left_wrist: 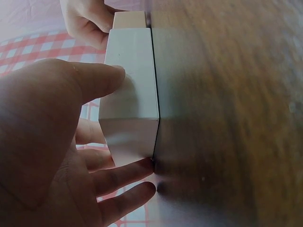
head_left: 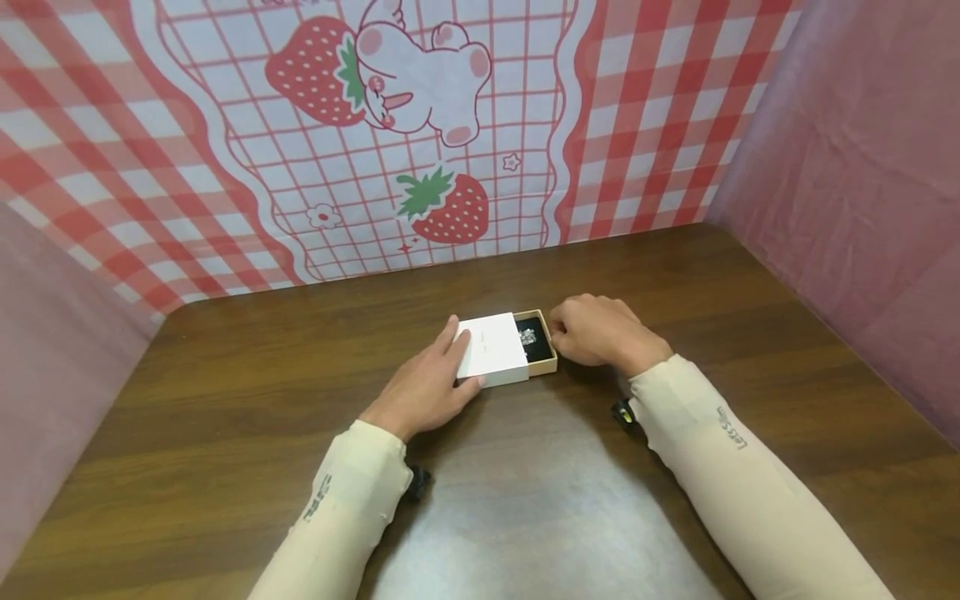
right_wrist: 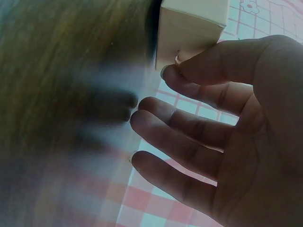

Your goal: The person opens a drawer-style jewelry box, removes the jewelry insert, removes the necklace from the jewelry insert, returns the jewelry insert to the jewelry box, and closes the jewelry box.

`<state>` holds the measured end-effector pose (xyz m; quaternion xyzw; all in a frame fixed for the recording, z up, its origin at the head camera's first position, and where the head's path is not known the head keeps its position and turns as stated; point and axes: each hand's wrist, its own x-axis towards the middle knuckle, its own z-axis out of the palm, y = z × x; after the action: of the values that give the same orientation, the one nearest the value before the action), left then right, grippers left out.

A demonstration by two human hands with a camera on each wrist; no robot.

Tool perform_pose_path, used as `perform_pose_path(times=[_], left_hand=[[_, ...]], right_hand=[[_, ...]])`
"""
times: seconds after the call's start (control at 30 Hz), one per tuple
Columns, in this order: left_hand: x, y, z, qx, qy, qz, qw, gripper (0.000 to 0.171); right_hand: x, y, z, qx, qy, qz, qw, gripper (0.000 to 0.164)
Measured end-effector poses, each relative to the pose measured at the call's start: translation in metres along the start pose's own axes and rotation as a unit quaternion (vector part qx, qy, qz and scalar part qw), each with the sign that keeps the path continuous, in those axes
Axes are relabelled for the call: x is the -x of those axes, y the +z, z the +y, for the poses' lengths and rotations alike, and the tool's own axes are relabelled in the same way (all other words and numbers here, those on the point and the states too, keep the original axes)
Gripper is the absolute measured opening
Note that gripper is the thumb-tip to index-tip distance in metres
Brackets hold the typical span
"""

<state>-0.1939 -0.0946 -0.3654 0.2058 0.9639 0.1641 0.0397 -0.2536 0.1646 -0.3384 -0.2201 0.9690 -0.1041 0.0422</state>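
Note:
A white jewelry box (head_left: 491, 346) lies on the table, its light-brown inner drawer (head_left: 543, 367) sticking partly out to the right. A silvery piece of jewelry (head_left: 527, 336) sits on black padding in the drawer; the cover hides the rest. My left hand (head_left: 423, 383) grips the cover's left end, thumb (left_wrist: 102, 82) on the near side and fingers around the end and far side. At the drawer's end face, my right hand (head_left: 600, 329) pinches with thumb and index finger (right_wrist: 189, 87); the small part between the fingertips is mostly covered. Its other fingers are loosely bent beside the table.
The brown wooden table (head_left: 225, 417) extends around the box. A red-and-white checked cloth (head_left: 660, 108) with strawberries hangs behind it, and pink cloth (head_left: 862, 167) hangs at the sides. Black wrist cameras (head_left: 624, 414) are under both forearms.

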Motion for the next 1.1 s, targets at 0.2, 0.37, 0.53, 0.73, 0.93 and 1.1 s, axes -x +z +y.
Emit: perform_pose_path(times=[0.2,0.37,0.53,0.73,0.93,1.1], left_hand=[[0.0001,0.0009,0.0004,0.000,-0.006,-0.003,1.0000,0.075],[0.0002,0.0008,0.0000,0.000,-0.004,-0.003,1.0000,0.074],[-0.0002,0.0002,0.0000,0.002,-0.004,-0.004,1.0000,0.075],[-0.0002,-0.0011,0.0008,0.004,-0.006,-0.005,1.0000,0.076],[-0.0006,-0.0007,0.0007,0.003,-0.012,-0.009,0.9999,0.077],[-0.0011,-0.0002,-0.0002,0.004,-0.012,-0.007,0.9999,0.077]], right_hand=[[0.0002,-0.0003,0.0006,0.000,0.002,-0.004,1.000,0.017],[0.0002,-0.0009,0.0012,-0.003,0.006,-0.011,1.000,0.014],[0.0002,-0.0017,0.0011,-0.001,0.009,-0.013,1.000,0.014],[-0.0003,-0.0025,0.0014,0.005,0.011,-0.014,1.000,0.015],[0.0007,-0.0030,0.0023,0.003,0.009,-0.019,1.000,0.014],[0.0009,-0.0034,0.0023,0.004,0.010,-0.019,1.000,0.015]])
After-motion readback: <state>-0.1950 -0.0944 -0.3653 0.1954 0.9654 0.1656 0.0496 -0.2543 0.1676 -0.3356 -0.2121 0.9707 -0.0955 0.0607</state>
